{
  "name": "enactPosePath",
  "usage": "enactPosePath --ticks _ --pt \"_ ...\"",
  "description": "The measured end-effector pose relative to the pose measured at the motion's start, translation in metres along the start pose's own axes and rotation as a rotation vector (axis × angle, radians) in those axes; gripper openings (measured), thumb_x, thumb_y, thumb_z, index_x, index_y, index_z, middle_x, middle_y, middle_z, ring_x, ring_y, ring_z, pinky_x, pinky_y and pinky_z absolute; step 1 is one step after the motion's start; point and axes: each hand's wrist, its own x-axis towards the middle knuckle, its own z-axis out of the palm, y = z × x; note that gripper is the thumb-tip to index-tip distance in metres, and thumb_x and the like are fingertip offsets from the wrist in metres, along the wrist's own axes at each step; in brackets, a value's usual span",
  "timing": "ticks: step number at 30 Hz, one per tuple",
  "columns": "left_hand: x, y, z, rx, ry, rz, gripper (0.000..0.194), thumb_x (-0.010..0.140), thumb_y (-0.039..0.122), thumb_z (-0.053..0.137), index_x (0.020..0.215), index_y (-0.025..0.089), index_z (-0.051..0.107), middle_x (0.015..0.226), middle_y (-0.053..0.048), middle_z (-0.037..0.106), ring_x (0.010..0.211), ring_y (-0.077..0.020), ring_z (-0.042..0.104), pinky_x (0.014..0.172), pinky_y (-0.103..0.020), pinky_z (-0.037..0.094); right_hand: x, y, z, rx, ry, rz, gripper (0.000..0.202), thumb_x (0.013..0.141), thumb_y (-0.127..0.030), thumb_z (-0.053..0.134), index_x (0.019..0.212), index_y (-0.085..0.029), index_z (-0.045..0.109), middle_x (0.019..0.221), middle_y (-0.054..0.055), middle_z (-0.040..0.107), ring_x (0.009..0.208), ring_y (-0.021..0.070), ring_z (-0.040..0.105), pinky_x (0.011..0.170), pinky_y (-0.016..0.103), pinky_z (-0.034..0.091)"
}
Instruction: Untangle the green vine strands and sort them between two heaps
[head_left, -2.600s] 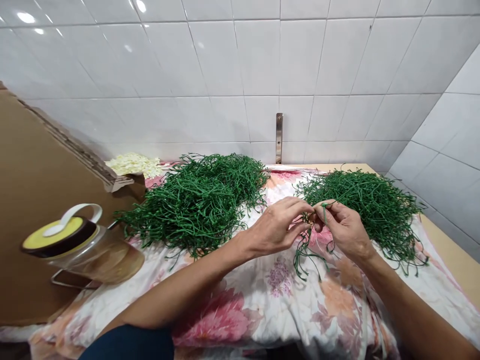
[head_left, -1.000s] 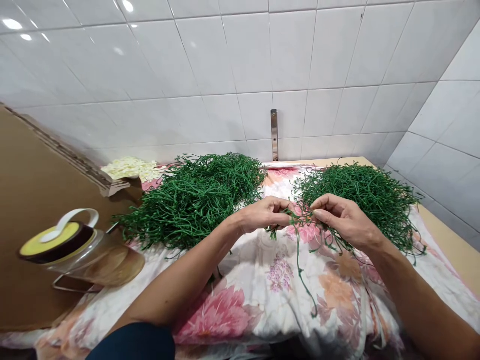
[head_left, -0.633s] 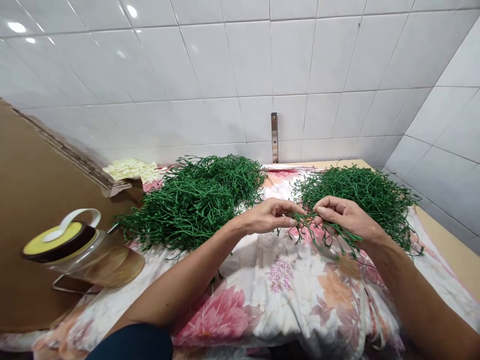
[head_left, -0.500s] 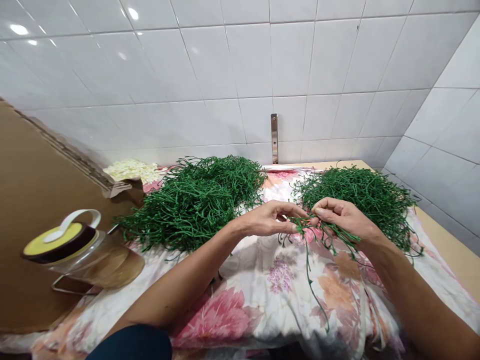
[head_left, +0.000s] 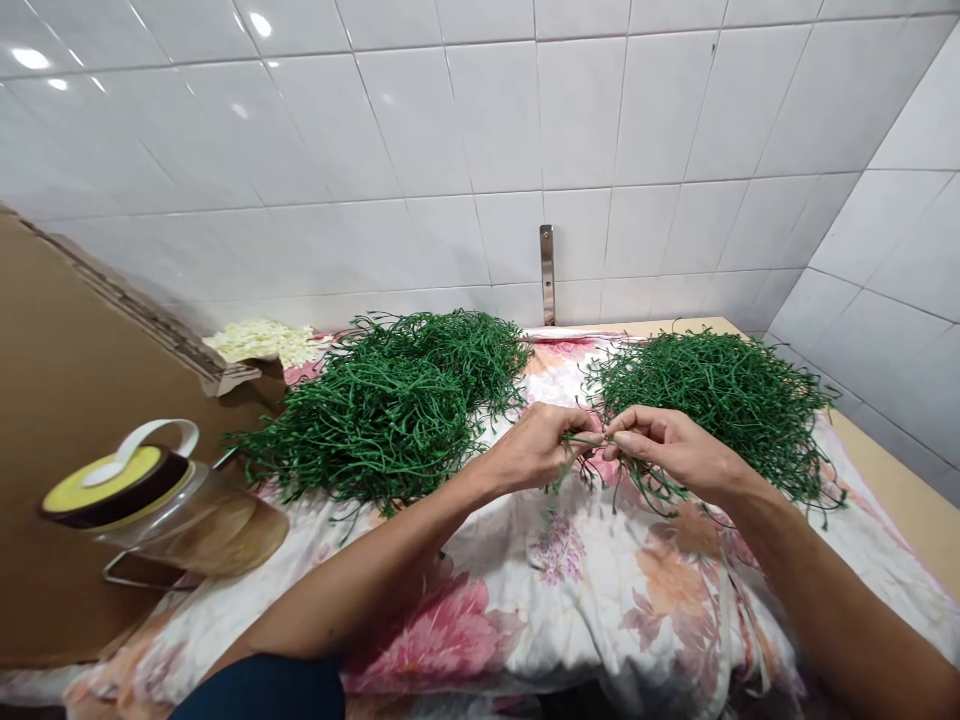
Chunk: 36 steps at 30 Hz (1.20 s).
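Note:
Between the two heaps, my left hand point(head_left: 546, 442) and my right hand point(head_left: 671, 450) meet almost fingertip to fingertip above the flowered cloth point(head_left: 592, 590). Both are closed in a pinch on thin green artificial stems point(head_left: 651, 482). A few stem ends hang below my right palm, and some poke out by my left fingers. Just behind my right hand lies a heap of green stems point(head_left: 720, 390). To the left of my left hand spreads a larger heap of the same stems point(head_left: 382, 410). What exactly is pinched at the fingertips is partly hidden.
A clear jar with a yellow lid point(head_left: 165, 510), holding brownish liquid, stands at the left beside a cardboard box point(head_left: 90, 400). Small pale yellow pieces point(head_left: 262, 343) lie in a pile at the back left. A metal bracket point(head_left: 548, 275) is fixed to the tiled wall point(head_left: 480, 130).
My left fingers have closed in toward my right fingertips. A long stem that hung down over the cloth no longer dangles there. Both heaps look the same.

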Motion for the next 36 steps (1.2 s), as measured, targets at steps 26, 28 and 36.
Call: enactPosePath --ticks 26,28,36 --pt "0.005 -0.023 0.004 -0.499 -0.169 -0.123 0.039 0.086 0.050 0.072 0.080 0.012 0.076 0.076 -0.004 0.063 0.071 -0.0130 0.052 0.066 -0.025 0.039 -0.014 -0.015 -0.019 -0.064 -0.059 -0.067 0.034 0.089 -0.046 0.073 0.109 -0.018 0.072 0.094 0.008 0.071 0.085 0.0183 0.064 0.076 0.032 0.053" --pt "0.006 -0.023 0.003 -0.532 -0.131 -0.111 0.037 0.084 0.049 0.074 0.080 0.013 0.076 0.077 -0.004 0.064 0.072 -0.0133 0.053 0.069 -0.026 0.041 -0.015 -0.016 -0.019 -0.075 -0.070 -0.077 0.033 0.088 -0.043 0.075 0.111 -0.018 0.072 0.098 0.008 0.071 0.088 0.0186 0.065 0.079 0.033 0.054" --pt "0.005 -0.021 0.002 -0.649 -0.186 -0.209 0.033 0.078 0.041 0.080 0.095 0.013 0.078 0.082 -0.005 0.067 0.069 -0.0115 0.053 0.064 -0.024 0.041 -0.008 -0.006 -0.018 -0.188 0.059 -0.121 0.028 0.085 -0.037 0.077 0.106 -0.019 0.073 0.098 0.007 0.074 0.087 0.0188 0.067 0.078 0.034 0.054"
